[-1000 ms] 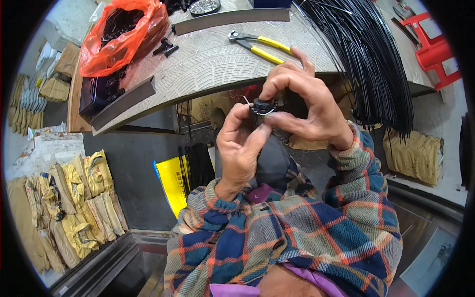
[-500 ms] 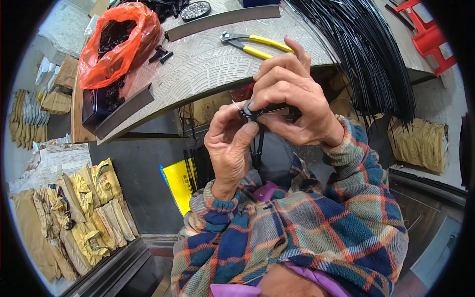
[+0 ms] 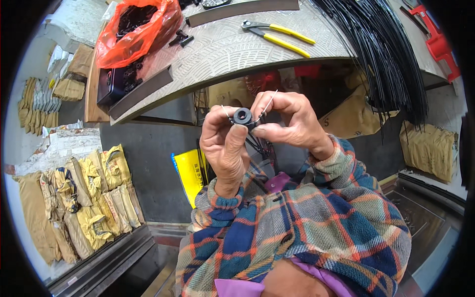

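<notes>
In front of my chest, my left hand [image 3: 225,151] is closed, thumb and fingers pinching a small round black part with a hole [image 3: 242,117]. A thin pale wire [image 3: 225,112] pokes up beside its fingertips. Close on the right, my right hand [image 3: 293,122] pinches another thin wire [image 3: 270,102] next to the round part. Dark thin strands [image 3: 257,144] hang below the hands; how they join the part is hidden. Yellow-handled pincers [image 3: 279,37] lie on the table beyond my hands.
An orange-red plastic bag [image 3: 166,29] of small black parts sits at the table's [image 3: 213,67] left, above a dark box [image 3: 111,89]. Long black rods [image 3: 391,59] overhang its right side. Dark metal strips [image 3: 141,93] edge it. Brown packages [image 3: 118,213] lie left; a red stool [image 3: 440,47] stands right.
My right hand has come down and closed in beside the left, now pinching a wire. The round part has turned so its hole shows. The whole view has shifted slightly.
</notes>
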`<state>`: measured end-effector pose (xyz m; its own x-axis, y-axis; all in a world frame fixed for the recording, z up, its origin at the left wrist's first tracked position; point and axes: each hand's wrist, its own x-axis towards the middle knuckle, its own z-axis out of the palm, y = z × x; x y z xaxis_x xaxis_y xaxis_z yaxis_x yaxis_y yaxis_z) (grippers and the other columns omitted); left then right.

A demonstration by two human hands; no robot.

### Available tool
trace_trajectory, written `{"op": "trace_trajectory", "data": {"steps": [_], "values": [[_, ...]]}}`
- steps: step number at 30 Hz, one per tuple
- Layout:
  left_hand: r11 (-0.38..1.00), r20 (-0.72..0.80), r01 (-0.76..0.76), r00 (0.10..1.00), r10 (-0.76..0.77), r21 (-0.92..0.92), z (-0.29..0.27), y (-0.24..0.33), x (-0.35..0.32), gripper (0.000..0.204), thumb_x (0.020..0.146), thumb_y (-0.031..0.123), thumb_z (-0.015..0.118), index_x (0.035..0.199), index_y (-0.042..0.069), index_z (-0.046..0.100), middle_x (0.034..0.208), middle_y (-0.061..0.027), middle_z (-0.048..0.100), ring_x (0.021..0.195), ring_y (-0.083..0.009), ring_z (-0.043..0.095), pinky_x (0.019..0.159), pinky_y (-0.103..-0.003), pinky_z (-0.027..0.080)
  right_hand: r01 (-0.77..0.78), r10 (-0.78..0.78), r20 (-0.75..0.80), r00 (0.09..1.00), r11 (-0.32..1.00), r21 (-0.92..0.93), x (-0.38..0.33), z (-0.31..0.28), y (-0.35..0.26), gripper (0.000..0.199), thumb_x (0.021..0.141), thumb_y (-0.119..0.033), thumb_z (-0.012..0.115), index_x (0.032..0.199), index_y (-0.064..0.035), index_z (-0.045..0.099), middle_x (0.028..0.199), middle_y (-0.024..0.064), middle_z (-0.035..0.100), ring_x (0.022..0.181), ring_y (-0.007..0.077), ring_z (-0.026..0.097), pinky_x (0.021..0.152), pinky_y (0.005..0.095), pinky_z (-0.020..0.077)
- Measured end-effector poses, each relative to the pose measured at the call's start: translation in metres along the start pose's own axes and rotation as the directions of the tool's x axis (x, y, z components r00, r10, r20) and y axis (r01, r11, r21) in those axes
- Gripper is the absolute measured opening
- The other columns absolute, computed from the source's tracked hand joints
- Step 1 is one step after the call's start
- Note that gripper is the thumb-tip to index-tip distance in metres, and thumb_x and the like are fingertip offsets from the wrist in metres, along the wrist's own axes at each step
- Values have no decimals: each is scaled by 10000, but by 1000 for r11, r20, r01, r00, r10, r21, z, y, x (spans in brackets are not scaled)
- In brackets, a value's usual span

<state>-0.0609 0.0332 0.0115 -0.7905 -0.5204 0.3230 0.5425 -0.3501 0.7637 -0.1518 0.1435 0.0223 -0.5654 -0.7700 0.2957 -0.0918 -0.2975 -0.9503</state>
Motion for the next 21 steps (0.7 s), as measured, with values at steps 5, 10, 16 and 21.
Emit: {"op": "trace_trajectory", "data": {"steps": [5, 10, 16, 21], "values": [[992, -60, 121, 991, -123, -45, -8, 15, -12, 273, 790, 142, 657, 969, -11, 519, 911, -39, 509, 829, -121, 503, 770, -242, 420, 117, -123, -58, 991, 989, -94, -4, 24, 1, 179, 688, -31, 698, 769, -4, 541, 762, 56, 561, 717, 118, 523, 636, 244, 412], [993, 155, 113, 982, -109, -18, -24, 23, -16, 300, 803, 199, 645, 976, -14, 524, 909, -46, 492, 880, -151, 474, 820, -270, 384, 176, -165, 106, 981, 979, -106, -5, 28, -2, 234, 669, -84, 742, 752, -18, 534, 693, 17, 537, 644, 95, 507, 564, 244, 386], [988, 176, 146, 975, -136, -43, -35, 25, -21, 293, 782, 221, 662, 919, -17, 561, 841, -53, 489, 791, -121, 458, 737, -229, 361, 89, -91, 149, 985, 996, 16, -2, 34, 7, 247, 656, -116, 759, 754, -21, 553, 686, 9, 527, 630, 100, 506, 571, 241, 399], [991, 199, 130, 972, -127, -4, -38, 24, -27, 307, 772, 251, 671, 915, -1, 569, 843, -46, 485, 782, -134, 451, 719, -240, 368, 87, -117, 294, 949, 990, 113, 1, 22, 5, 237, 665, -127, 760, 761, -21, 571, 691, 18, 548, 651, 95, 521, 582, 238, 405]]}}
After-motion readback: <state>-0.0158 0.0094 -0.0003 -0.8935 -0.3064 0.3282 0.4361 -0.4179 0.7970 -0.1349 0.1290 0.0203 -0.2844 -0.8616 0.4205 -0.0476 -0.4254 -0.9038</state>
